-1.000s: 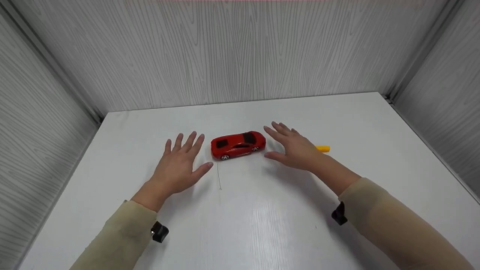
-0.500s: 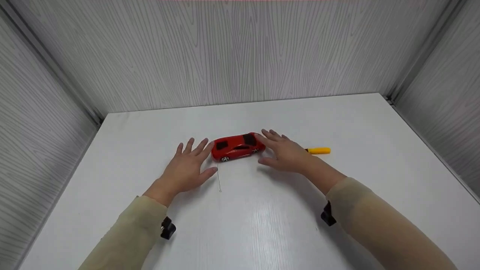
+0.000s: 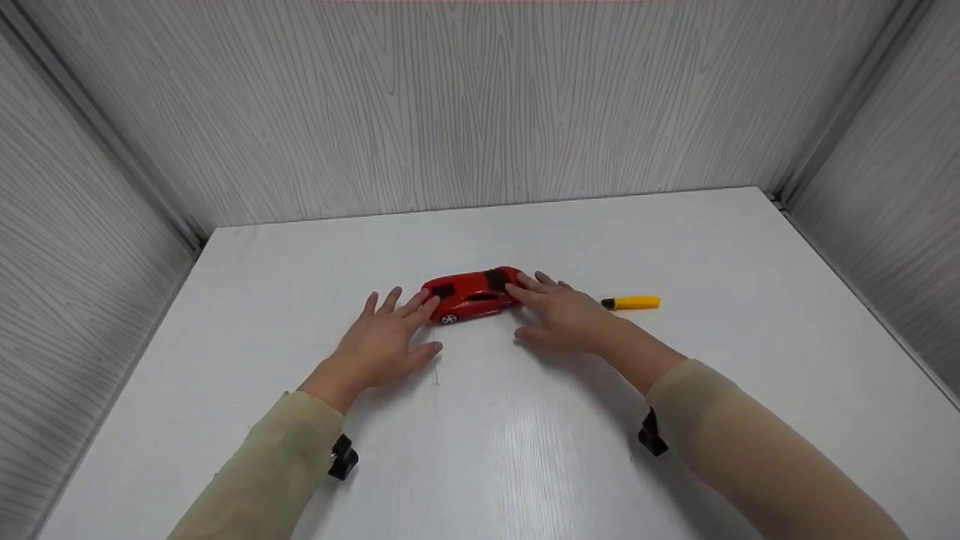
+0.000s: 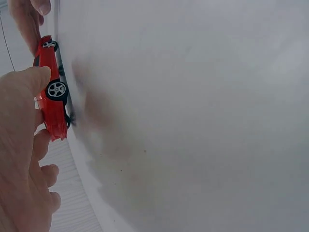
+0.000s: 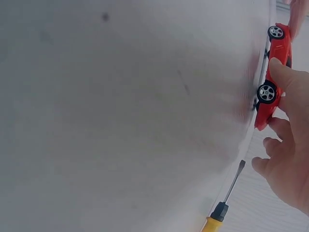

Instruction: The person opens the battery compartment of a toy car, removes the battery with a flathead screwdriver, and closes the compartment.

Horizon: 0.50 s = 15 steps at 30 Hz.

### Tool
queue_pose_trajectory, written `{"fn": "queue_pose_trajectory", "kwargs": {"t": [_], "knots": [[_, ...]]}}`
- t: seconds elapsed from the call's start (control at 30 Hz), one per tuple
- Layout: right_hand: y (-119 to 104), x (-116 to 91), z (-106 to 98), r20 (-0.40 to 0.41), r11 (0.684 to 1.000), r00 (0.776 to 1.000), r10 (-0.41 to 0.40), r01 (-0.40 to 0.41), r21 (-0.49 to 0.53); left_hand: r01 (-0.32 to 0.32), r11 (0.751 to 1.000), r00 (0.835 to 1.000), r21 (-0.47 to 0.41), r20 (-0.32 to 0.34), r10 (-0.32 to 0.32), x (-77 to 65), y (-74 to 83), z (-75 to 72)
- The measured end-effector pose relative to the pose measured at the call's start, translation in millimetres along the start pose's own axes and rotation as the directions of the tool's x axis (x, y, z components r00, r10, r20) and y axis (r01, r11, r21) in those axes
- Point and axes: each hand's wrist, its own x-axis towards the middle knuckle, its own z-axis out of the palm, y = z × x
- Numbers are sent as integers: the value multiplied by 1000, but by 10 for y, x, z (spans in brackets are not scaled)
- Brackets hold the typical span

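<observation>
A red toy car (image 3: 471,285) stands on the white table, its side with silver-spoked wheels facing me. My left hand (image 3: 379,345) reaches its rear end, fingers spread and fairly straight, with two fingertips over the back of the roof. At the front end my right hand (image 3: 566,319) lies with its fingers extended over the hood, its thumb pointing inward below the car. Both wrist views show the red car (image 4: 47,108) between the two hands, its wheels at the table surface. A thin wire (image 3: 436,371) with a small loop trails from near the car's rear.
To the right of my right hand lies a screwdriver (image 3: 634,302) with a yellow and black handle; its metal shaft (image 5: 235,186) shows in the right wrist view. Wood-grained panels (image 3: 465,105) wall the white table (image 3: 480,465) at the back and both sides.
Both hands have moved inward and lower, from beside the car to fingertips over its two ends. More of the screwdriver handle shows. The car has stayed about where it was.
</observation>
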Motion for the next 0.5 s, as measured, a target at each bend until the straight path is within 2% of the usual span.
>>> {"fn": "queue_pose_trajectory", "kwargs": {"t": [0.23,0.5], "knots": [[14,-22,39,-21,1000,1000,-10,11,14,-2,999,1000,-46,-8,2,16,-2,16],[18,-80,69,-36,998,998,-43,44,37,-50,994,998,-95,-42,46,30,-4,37]]}}
